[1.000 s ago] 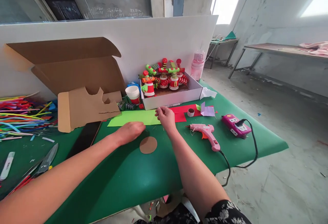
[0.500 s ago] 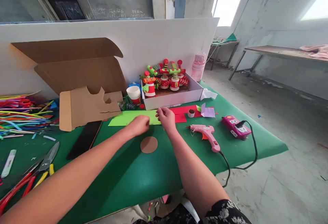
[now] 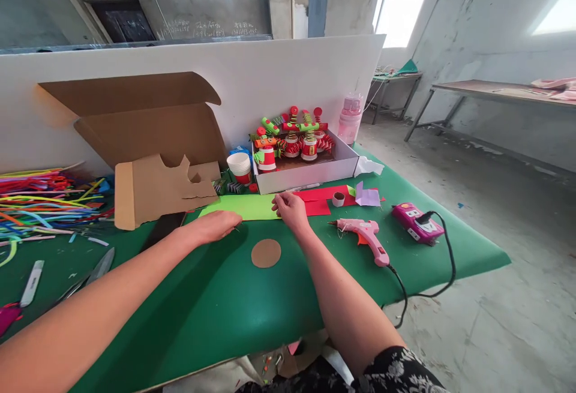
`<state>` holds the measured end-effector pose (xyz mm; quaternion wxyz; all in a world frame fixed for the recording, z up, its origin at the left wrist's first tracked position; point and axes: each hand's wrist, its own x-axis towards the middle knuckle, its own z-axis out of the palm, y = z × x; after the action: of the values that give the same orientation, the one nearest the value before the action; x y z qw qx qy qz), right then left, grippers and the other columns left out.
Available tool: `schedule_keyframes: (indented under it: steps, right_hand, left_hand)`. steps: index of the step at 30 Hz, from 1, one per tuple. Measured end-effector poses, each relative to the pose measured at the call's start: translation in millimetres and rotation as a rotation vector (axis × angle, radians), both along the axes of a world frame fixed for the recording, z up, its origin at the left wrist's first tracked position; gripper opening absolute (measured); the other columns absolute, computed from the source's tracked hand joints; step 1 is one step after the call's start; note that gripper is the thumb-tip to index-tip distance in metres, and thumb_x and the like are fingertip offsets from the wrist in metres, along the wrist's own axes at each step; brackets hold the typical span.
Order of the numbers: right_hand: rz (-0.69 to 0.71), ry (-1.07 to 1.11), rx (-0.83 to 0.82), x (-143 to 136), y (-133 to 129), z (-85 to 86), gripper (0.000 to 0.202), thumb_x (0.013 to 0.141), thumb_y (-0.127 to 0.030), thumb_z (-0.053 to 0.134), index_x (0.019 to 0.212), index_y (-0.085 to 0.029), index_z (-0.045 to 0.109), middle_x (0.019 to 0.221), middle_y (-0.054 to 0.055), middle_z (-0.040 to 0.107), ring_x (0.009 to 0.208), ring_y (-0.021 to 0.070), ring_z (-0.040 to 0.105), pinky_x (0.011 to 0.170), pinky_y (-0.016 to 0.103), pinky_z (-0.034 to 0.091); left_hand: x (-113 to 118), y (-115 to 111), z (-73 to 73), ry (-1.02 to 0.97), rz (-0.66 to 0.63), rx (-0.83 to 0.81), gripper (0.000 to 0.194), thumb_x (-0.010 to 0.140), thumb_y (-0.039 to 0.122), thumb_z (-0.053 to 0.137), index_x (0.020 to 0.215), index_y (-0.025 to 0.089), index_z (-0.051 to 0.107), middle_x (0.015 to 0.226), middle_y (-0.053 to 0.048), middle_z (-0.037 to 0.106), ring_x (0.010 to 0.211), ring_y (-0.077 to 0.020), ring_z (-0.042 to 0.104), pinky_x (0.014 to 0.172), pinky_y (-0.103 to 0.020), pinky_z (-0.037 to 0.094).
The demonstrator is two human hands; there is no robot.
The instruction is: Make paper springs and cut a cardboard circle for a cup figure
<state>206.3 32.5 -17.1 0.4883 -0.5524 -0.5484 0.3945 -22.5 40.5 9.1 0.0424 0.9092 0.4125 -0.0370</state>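
Observation:
My left hand [image 3: 218, 225] is closed low over the table by the left part of a light green paper strip [image 3: 254, 207]. A tiny thin dark bit shows at its fingertips, too small to name. My right hand [image 3: 290, 208] is pinched at the strip's right end, beside red paper [image 3: 317, 207]; what its fingers hold, if anything, is hidden. Nearer to me, between both forearms, a round brown cardboard disc [image 3: 266, 253] lies flat. A pink hot glue gun [image 3: 369, 238] rests on its side to the right of my right hand.
Behind the papers a white box [image 3: 310, 176] holds several red and green paper-cup figures. Left of it are stacked paper cups [image 3: 239, 165], cut cardboard [image 3: 164, 195] and pipe cleaners [image 3: 49, 201]. Scissors [image 3: 101, 266] lie under my left forearm. A purple power socket [image 3: 416, 223] feeds a black cord.
My left hand has moved left and slightly down, away from my right hand, and its fist has lengthened into a flatter grip. My right hand stays nearly in place. The view has shifted slightly.

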Motion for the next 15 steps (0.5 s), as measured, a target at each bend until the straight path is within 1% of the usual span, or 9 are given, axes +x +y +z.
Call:
schedule_keyframes:
  steps: [3, 6, 10, 12, 15]
  right_hand:
    - [0.02, -0.023, -0.014, -1.2, -1.0, 0.1, 0.024, 0.088, -0.025, 0.049, 0.068, -0.02, 0.059, 0.061, -0.001, 0.066, 0.049, 0.0101, 0.055, 0.051, 0.02, 0.041]
    - [0.023, -0.042, -0.021, -2.7, -2.3, -1.0, 0.024, 0.088, -0.022, 0.049, 0.067, -0.02, 0.06, 0.06, -0.001, 0.066, 0.049, 0.0102, 0.055, 0.051, 0.02, 0.042]
    - [0.021, -0.066, -0.02, -4.5, -3.9, -2.1, 0.025, 0.09, -0.024, 0.049, 0.068, -0.019, 0.061, 0.062, 0.0, 0.068, 0.051, 0.0108, 0.058, 0.053, 0.02, 0.044]
    - [0.028, -0.077, -0.02, -5.0, -4.5, -1.8, 0.025, 0.089, -0.023, 0.049, 0.069, -0.019, 0.062, 0.062, 0.0, 0.068, 0.052, 0.0108, 0.059, 0.054, 0.02, 0.044]
    - [0.035, -0.093, -0.021, -4.5, -5.0, -0.8, 0.024, 0.089, -0.021, 0.049, 0.068, -0.019, 0.061, 0.062, 0.0, 0.068, 0.053, 0.0108, 0.061, 0.054, 0.019, 0.045]
  left_hand:
    - [2.6, 5.7, 4.7, 0.081, 0.008, -0.049, 0.013, 0.073, 0.016, 0.055, 0.062, 0.023, 0.055, 0.059, -0.001, 0.06, 0.054, -0.0164, 0.052, 0.051, -0.027, 0.031]
    - [2.0, 4.1, 11.1, 0.121, 0.032, -0.056, 0.013, 0.071, 0.013, 0.052, 0.062, 0.023, 0.054, 0.059, -0.002, 0.06, 0.053, -0.0171, 0.052, 0.048, -0.027, 0.027]
    - [0.6, -3.2, 16.1, 0.113, 0.074, 0.001, 0.017, 0.081, 0.015, 0.043, 0.075, 0.022, 0.058, 0.075, -0.006, 0.066, 0.065, -0.0194, 0.059, 0.052, -0.028, 0.032]
    - [2.4, -4.6, 16.3, 0.109, 0.064, 0.014, 0.018, 0.083, 0.016, 0.042, 0.081, 0.022, 0.059, 0.082, -0.007, 0.067, 0.071, -0.0199, 0.06, 0.055, -0.028, 0.035]
    - [7.2, -2.4, 15.7, 0.126, 0.026, -0.017, 0.016, 0.083, 0.015, 0.045, 0.083, 0.022, 0.059, 0.086, -0.007, 0.068, 0.073, -0.0193, 0.06, 0.057, -0.028, 0.037]
